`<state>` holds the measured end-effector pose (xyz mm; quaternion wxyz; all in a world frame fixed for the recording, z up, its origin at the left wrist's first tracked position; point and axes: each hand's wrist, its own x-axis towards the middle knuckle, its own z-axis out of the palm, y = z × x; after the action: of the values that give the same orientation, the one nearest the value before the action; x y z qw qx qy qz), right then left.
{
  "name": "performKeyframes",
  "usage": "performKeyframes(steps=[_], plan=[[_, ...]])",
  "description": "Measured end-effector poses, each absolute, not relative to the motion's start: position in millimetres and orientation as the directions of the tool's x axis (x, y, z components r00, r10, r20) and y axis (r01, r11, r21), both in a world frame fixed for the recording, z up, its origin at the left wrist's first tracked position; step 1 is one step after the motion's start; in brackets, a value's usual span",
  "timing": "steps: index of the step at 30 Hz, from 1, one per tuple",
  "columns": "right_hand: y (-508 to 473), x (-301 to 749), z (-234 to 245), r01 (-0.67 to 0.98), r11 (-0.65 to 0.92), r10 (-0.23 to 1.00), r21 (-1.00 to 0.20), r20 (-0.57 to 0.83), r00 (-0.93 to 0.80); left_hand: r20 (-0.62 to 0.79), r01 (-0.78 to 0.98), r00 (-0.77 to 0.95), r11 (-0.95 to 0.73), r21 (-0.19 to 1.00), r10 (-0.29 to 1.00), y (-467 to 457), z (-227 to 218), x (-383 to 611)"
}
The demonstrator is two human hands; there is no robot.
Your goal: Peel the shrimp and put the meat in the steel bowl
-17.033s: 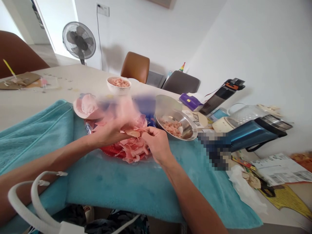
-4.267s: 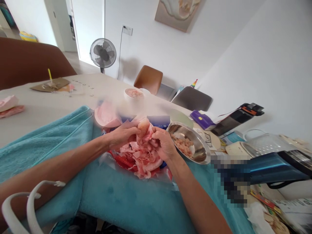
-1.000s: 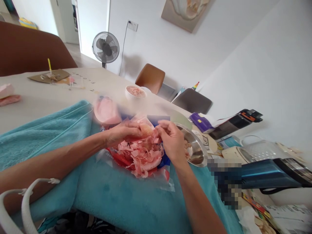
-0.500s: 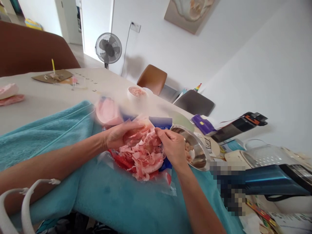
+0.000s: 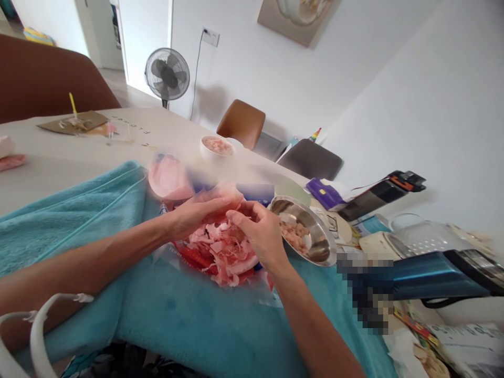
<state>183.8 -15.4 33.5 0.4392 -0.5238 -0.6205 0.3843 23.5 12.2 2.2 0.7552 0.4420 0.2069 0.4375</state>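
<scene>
My left hand [image 5: 192, 212] is closed on a pink pomelo segment [image 5: 233, 195] at the middle of the view. From the right, my right hand [image 5: 263, 233] grips the same segment with thumb and fingers; its far side is hidden. Below both hands lies a heap of torn pink membrane and peel [image 5: 224, 254] on a red and blue plastic bag [image 5: 192, 261]. A thick piece of pink rind [image 5: 170, 179] sits beyond my left wrist. To the right, a tilted steel bowl [image 5: 327, 244] holds pale pink pulp pieces [image 5: 294, 236].
A teal towel [image 5: 165, 315] covers the near table. Farther back stands a white bowl [image 5: 214, 153] of pink pulp. On the right are a purple packet [image 5: 325, 194], a dark bottle [image 5: 372, 199] and a blue bottle [image 5: 423, 278]. A fan [image 5: 167, 74] stands behind the table.
My right hand has shifted left, its thumb now over the segment's near side, and more pulp shows in the steel bowl. The whole view has shifted slightly.
</scene>
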Motion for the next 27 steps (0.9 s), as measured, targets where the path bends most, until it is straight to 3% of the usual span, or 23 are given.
performKeyframes(steps=[5, 9, 17, 27], plan=[[-16.8, 179.4, 27.6, 0.366, 0.253, 0.967, -0.895, 0.237, -0.09, 0.093, -0.456, 0.5, 0.17, 0.874, 0.861, 9.2, 1.1, 25.1], [-18.3, 178.6, 27.5, 0.336, 0.243, 0.97, -0.91, 0.232, -0.073, 0.098, -0.461, 0.503, 0.17, 0.871, 0.859, 10.1, 0.8, 24.8], [-16.3, 177.2, 22.1, 0.244, 0.147, 0.988, -0.959, 0.154, 0.01, 0.056, -0.481, 0.539, 0.252, 0.839, 0.84, 8.8, 3.6, 25.5], [-16.3, 176.9, 23.8, -0.022, -0.029, 0.992, -0.999, -0.026, -0.125, -0.065, -0.465, 0.664, 0.479, 0.744, 0.745, 13.8, 3.4, 20.9]])
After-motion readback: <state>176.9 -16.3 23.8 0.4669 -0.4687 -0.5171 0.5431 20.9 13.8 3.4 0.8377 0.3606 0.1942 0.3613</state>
